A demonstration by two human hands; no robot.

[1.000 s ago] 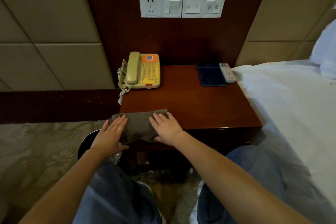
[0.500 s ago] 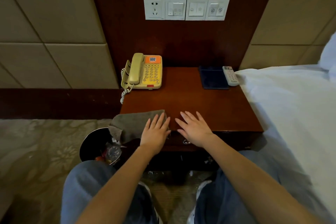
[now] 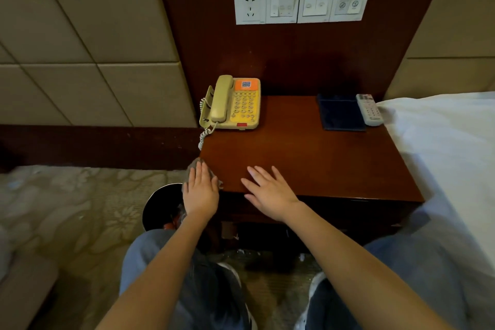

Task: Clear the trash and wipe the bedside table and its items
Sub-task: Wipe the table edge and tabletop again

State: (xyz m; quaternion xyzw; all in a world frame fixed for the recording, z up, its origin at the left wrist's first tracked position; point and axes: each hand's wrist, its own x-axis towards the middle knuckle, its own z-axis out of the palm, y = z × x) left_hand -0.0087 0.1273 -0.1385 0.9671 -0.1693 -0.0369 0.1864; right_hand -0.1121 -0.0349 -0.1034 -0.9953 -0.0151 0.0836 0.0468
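The dark wooden bedside table (image 3: 316,153) carries a yellow phone (image 3: 235,103) at its back left. At the back right lie a dark blue folder (image 3: 340,115) and a white remote (image 3: 369,110). My left hand (image 3: 201,193) lies flat on a grey cloth (image 3: 193,164) at the table's front left corner. The hand hides most of the cloth, which hangs over the edge. My right hand (image 3: 267,193) rests flat on the bare wood near the front edge, fingers spread, holding nothing.
A black trash bin (image 3: 160,203) with rubbish in it stands on the carpet, below the left corner of the table. A white bed (image 3: 442,147) adjoins the table's right side. Wall sockets and switches (image 3: 300,4) sit above it. My knees are in front.
My left hand has slid the cloth left to the table's corner, bunching it under the palm. My right hand came off the cloth and now lies on bare wood.
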